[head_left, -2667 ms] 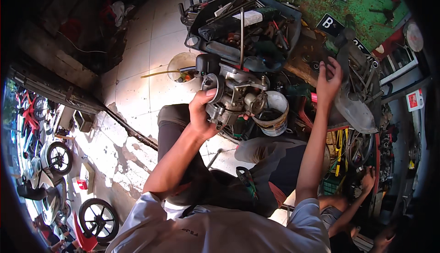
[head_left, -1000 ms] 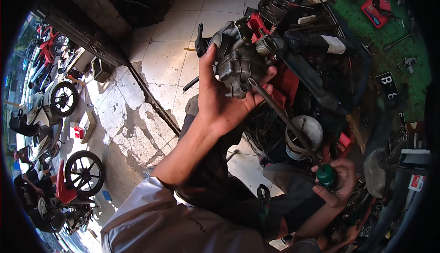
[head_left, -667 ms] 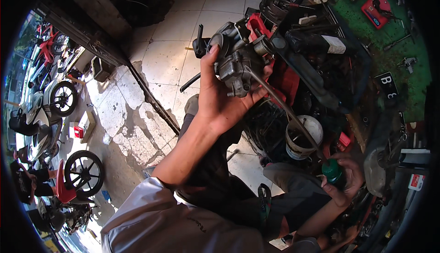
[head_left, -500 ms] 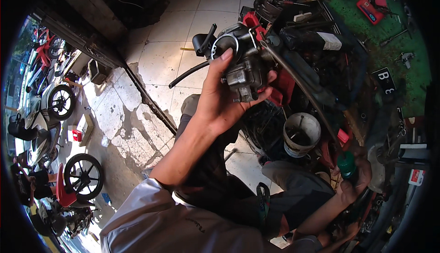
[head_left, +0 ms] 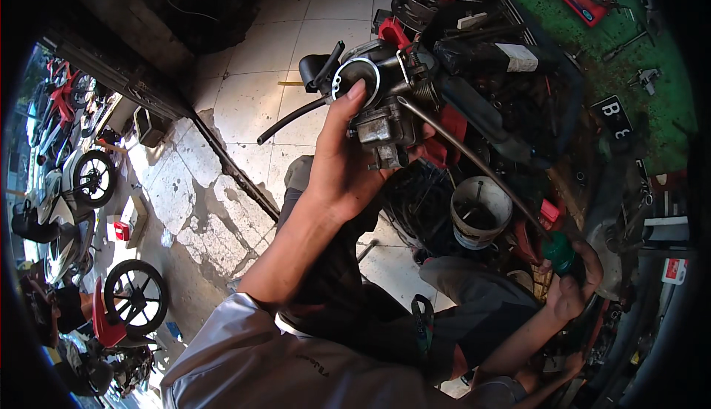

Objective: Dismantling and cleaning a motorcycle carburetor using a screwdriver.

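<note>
My left hand (head_left: pixel 337 179) grips a grey metal carburetor (head_left: pixel 389 127) up in the middle of the view, thumb at its round mouth. A black hose (head_left: pixel 289 122) sticks out to the left of it. My right hand (head_left: pixel 574 287), low at the right, is closed round the green handle (head_left: pixel 559 253) of a long screwdriver. Its steel shaft (head_left: pixel 481 164) runs up-left to the carburetor, its tip beside the body below the spring; I cannot tell whether they touch. The fingers behind the carburetor are partly hidden.
A dirty white bucket (head_left: pixel 480 235), a dark tray (head_left: pixel 518 142) of tools and a green board (head_left: pixel 659 127) stand at the right. A tiled floor (head_left: pixel 252 105) lies ahead. Motorcycles (head_left: pixel 63 224) and a loose wheel (head_left: pixel 135 298) are at left. A co-worker's arm (head_left: pixel 570 368) shows at lower right.
My right hand, empty at first, took hold of the screwdriver. Over the last second it moved right and a little up, while the carburetor turned, showing more of its round mouth.
</note>
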### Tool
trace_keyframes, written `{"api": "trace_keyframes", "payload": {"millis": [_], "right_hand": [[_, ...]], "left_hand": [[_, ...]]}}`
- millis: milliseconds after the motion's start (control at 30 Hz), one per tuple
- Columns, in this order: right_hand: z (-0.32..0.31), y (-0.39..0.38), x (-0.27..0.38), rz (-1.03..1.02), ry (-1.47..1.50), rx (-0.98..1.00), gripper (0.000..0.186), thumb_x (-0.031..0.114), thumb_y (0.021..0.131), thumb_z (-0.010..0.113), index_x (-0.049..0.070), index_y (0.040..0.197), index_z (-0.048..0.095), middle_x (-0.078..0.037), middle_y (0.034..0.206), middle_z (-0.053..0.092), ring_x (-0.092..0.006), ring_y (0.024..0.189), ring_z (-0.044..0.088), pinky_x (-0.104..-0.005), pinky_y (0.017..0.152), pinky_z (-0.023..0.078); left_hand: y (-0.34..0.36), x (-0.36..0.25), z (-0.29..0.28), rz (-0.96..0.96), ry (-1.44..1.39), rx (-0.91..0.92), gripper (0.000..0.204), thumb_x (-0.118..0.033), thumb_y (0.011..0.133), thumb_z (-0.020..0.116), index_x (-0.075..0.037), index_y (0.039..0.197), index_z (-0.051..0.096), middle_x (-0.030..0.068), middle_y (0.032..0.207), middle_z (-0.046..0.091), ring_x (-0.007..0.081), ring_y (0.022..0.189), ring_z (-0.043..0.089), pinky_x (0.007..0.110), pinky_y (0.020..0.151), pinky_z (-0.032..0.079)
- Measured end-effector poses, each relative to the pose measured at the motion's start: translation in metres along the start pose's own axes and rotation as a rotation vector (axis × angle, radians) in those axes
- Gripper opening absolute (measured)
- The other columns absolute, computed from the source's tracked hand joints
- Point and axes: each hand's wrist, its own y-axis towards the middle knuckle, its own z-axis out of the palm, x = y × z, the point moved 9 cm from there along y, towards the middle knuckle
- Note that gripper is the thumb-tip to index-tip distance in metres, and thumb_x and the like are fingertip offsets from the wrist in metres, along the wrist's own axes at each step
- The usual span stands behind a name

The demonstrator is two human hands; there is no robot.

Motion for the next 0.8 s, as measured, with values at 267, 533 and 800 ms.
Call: {"api": "trace_keyframes", "payload": {"millis": [267, 533, 800], "right_hand": [[0.008, 0.007, 0.003, 0.000, 0.023, 0.061, 0.051, 0.021, 0.078, 0.061, -0.006, 0.118, 0.044, -0.024, 0.108, 0.052, -0.0246, 0.075, 0.058, -0.0324, 0.060, 0.050], [0.029, 0.007, -0.012, 0.234, 0.089, 0.148, 0.049, 0.012, 0.073, 0.062, -0.008, 0.115, 0.047, -0.027, 0.098, 0.056, -0.0244, 0.069, 0.061, -0.0313, 0.056, 0.053], [0.071, -0.006, -0.028, 0.434, -0.064, 0.438, 0.053, 0.011, 0.072, 0.066, -0.010, 0.116, 0.046, -0.018, 0.088, 0.058, -0.0159, 0.060, 0.056, -0.0239, 0.049, 0.046]], "left_hand": [[0.001, -0.004, -0.006, 0.031, -0.087, -0.046, 0.059, -0.052, 0.083, 0.051, -0.006, 0.118, 0.050, 0.0132, 0.111, 0.056, 0.0281, 0.099, 0.055, 0.041, 0.082, 0.047], [0.002, -0.002, -0.003, -0.016, -0.303, 0.008, 0.062, -0.055, 0.079, 0.053, -0.006, 0.116, 0.050, 0.0120, 0.108, 0.054, 0.0260, 0.099, 0.053, 0.042, 0.082, 0.046], [-0.003, 0.000, 0.022, -0.029, -0.380, 0.171, 0.076, -0.061, 0.076, 0.049, -0.007, 0.129, 0.039, 0.0167, 0.129, 0.043, 0.0345, 0.127, 0.033, 0.063, 0.104, 0.017]]}}
